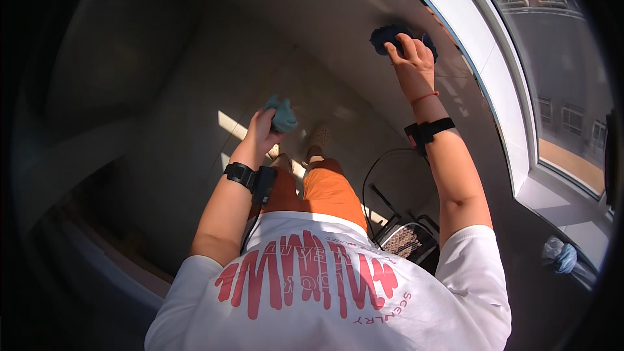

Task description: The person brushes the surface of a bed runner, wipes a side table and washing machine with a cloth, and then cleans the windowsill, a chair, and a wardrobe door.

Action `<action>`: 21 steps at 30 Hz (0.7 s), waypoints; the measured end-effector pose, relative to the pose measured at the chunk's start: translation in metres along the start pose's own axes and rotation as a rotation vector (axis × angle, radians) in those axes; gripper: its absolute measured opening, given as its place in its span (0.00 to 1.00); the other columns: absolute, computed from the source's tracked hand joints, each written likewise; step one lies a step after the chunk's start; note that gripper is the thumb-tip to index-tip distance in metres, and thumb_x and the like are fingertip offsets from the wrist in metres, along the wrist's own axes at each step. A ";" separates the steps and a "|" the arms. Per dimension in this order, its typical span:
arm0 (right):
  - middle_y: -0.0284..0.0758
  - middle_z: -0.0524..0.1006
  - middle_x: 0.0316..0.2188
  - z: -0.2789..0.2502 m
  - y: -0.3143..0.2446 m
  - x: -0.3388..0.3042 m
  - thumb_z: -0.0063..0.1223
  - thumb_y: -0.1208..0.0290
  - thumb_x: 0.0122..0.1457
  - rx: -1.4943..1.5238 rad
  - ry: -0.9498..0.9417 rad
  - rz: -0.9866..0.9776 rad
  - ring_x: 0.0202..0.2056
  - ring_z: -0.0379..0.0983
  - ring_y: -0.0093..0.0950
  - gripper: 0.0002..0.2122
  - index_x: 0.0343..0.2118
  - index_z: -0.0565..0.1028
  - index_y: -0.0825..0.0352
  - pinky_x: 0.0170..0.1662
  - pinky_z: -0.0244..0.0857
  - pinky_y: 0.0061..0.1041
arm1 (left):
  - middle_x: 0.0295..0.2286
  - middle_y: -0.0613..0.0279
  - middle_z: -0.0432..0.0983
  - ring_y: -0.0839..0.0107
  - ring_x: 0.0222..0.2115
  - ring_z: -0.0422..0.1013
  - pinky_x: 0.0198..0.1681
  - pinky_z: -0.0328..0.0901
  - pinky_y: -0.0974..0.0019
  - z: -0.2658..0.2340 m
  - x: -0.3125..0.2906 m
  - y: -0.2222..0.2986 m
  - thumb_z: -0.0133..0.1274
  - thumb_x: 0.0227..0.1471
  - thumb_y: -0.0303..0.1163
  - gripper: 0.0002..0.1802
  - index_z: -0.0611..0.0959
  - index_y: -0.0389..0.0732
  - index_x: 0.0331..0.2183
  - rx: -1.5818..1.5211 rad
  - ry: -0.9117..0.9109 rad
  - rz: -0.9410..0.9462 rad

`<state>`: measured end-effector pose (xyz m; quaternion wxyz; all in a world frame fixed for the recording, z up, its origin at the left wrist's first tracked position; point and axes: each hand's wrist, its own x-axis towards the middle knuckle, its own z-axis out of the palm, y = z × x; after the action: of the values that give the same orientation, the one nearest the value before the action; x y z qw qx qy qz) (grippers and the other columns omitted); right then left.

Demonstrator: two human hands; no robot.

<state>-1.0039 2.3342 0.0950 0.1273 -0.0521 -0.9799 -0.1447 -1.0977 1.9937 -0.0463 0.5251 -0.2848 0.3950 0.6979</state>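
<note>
In front of my body, my left hand (263, 130) is closed around a bunched light-blue cloth (281, 116), held in the air above the floor. My right arm reaches far forward and to the right. There my right hand (415, 58) grips a dark navy cloth (388, 40), which is pressed against the wall (344, 32) below the window ledge. Part of the dark cloth is hidden under the fingers.
A white-framed window (500, 45) curves along the right side. Beside my right leg stands a black-framed item with a woven seat or basket (406, 242). A pale blue and white bundle (560, 255) is at the far right. Sunlit patches lie on the tiled floor (195, 91).
</note>
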 end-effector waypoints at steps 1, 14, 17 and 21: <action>0.31 0.68 0.42 0.014 0.020 -0.022 0.51 0.73 0.47 -0.050 -0.105 -0.082 0.42 0.64 0.31 0.12 0.37 0.76 0.57 0.45 0.60 0.29 | 0.40 0.55 0.68 0.61 0.41 0.67 0.41 0.66 0.50 0.003 -0.001 -0.010 0.40 0.55 0.29 0.13 0.68 0.41 0.43 -0.015 -0.001 -0.014; 0.37 0.69 0.39 0.163 -0.036 0.003 0.52 0.74 0.43 -0.015 -0.228 -0.577 0.37 0.67 0.33 0.08 0.29 0.76 0.68 0.35 0.65 0.29 | 0.43 0.58 0.65 0.64 0.43 0.66 0.43 0.66 0.54 -0.019 0.057 -0.087 0.41 0.53 0.27 0.17 0.66 0.46 0.47 -0.338 0.126 0.082; 0.37 0.69 0.40 0.216 -0.067 0.066 0.52 0.73 0.50 -0.090 -0.024 -0.544 0.37 0.66 0.31 0.10 0.36 0.74 0.65 0.35 0.66 0.27 | 0.42 0.59 0.66 0.65 0.41 0.67 0.42 0.68 0.54 -0.028 0.083 -0.124 0.41 0.53 0.26 0.18 0.66 0.45 0.47 -0.581 0.300 0.114; 0.38 0.68 0.46 0.304 -0.075 0.025 0.51 0.73 0.54 -0.358 -0.751 -0.725 0.43 0.66 0.33 0.12 0.43 0.74 0.62 0.43 0.66 0.29 | 0.41 0.59 0.67 0.65 0.40 0.69 0.39 0.71 0.55 -0.039 0.116 -0.197 0.41 0.53 0.24 0.19 0.66 0.46 0.48 -0.637 0.375 0.123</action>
<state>-1.1097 2.3544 -0.2001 -0.3000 0.2200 -0.8731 -0.3151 -0.9432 2.0465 -0.2110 0.2857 -0.5327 0.2639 0.7516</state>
